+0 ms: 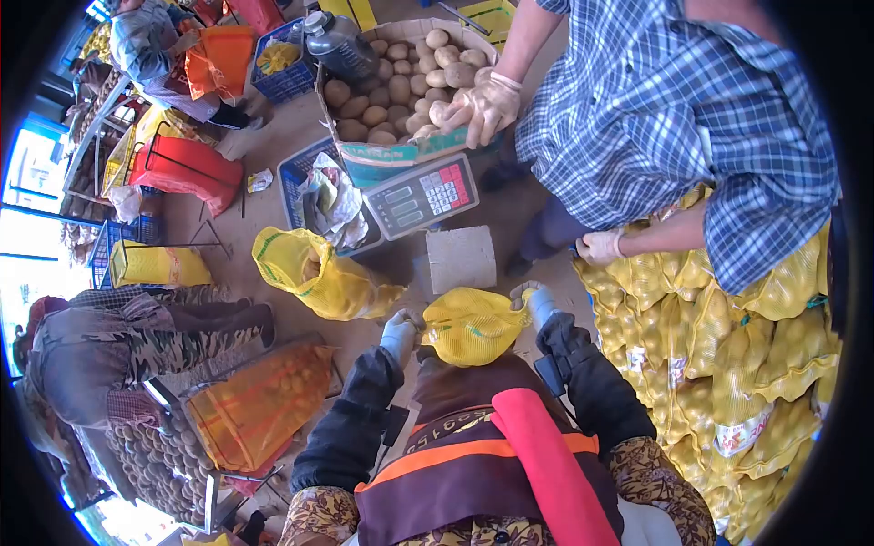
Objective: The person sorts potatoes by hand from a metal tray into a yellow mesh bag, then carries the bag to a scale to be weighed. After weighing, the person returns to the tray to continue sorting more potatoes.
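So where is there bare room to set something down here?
The grey block beyond the held yellow bag looks bare on top. Floor shows between that block and the stacked yellow sacks, and between the open yellow sack and the orange bag. Crowded: around the scale, with potato box and blue crate close by.

Shows yellow on the mesh bag and again on the stacked sacks. Goes dark purple across the apron, with a bright orange stripe, then pinkish red along the cloth strip. Mixes tan and dark brown in a leafy print on the patterned sleeve. Turns blue, navy and white in checks on the shirt. Keeps to tan on the potatoes, teal on the box label, and grey with red and white keys on the scale.
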Motion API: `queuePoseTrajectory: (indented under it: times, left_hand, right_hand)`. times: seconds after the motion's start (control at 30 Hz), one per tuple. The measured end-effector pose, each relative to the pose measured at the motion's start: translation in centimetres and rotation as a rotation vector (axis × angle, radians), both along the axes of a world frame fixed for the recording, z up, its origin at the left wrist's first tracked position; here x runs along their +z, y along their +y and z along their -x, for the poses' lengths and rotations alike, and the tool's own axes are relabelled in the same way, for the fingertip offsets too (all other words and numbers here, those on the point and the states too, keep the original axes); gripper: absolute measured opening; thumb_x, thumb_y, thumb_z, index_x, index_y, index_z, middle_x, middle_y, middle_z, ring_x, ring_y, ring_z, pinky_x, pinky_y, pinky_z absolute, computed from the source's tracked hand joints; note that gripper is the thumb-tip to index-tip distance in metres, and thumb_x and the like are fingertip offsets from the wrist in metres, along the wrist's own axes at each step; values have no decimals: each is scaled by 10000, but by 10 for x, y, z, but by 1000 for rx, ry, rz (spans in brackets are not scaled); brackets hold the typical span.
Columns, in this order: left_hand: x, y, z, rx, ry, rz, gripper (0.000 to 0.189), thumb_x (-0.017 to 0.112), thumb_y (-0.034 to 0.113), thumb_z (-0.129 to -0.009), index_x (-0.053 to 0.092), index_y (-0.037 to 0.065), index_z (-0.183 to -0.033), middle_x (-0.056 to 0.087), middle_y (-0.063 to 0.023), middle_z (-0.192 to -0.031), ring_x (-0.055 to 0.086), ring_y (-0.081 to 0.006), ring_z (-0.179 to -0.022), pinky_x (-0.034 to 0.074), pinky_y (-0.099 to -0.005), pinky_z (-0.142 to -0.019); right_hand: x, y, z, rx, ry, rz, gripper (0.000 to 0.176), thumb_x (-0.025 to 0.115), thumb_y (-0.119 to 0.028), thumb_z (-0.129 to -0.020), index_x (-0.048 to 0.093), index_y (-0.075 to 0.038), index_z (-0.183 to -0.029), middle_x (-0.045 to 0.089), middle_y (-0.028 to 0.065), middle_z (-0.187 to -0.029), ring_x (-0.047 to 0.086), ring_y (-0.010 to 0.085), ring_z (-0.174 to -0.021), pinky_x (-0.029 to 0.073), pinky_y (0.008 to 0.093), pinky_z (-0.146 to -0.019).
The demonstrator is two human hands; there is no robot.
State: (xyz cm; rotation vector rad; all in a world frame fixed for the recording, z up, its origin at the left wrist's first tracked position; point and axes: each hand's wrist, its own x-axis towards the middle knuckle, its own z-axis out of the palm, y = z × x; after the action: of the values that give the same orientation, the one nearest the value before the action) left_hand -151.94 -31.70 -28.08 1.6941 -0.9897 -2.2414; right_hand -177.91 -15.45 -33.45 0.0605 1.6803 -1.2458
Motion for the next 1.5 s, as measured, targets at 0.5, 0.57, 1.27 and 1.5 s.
queuePoseTrajectory:
  times: [0.5, 0.57, 1.27, 1.5]
  left_hand:
    - [18, -11, -41, -142, 154, 22, 452, 520, 129, -949, 406, 81, -1385, 568, -39, -832, 549, -110, -630, 458, -245, -531]
    - [18, -12, -49, -189, 195, 81, 633, 569, 221, -956, 252, 90, -1488, 581, -61, -1029, 558, -102, -655, 464, -253, -544]
    - [-29, -54, -227, 110, -204, 237, 614, 608, 290, -925, 336, 126, -1450, 595, -73, -1190, 585, -141, -606, 496, -274, -499]
    - [-3, 41, -337, 437, -590, 156, 510, 591, 248, -925, 425, 92, -1382, 622, -115, -1139, 614, -174, -561, 508, -299, -454]
  right_hand:
    - [-7, 56, -28, -156, 375, 64, 451, 546, 22, -812, 556, -34, -1259, 611, 97, -1141, 597, 195, -1006, 487, 306, -892]
    - [9, 69, -37, -180, 396, 63, 511, 570, 39, -806, 531, -56, -1307, 571, 86, -1226, 568, 177, -1050, 469, 270, -896]
    - [13, 187, -129, -117, 199, -313, 250, 563, -215, -856, 598, -116, -1083, 672, 83, -834, 627, 156, -652, 483, 293, -532]
    - [54, 135, -84, 615, 199, -410, 274, 497, -140, -849, 560, -4, -1078, 654, 146, -830, 624, 209, -639, 489, 321, -526]
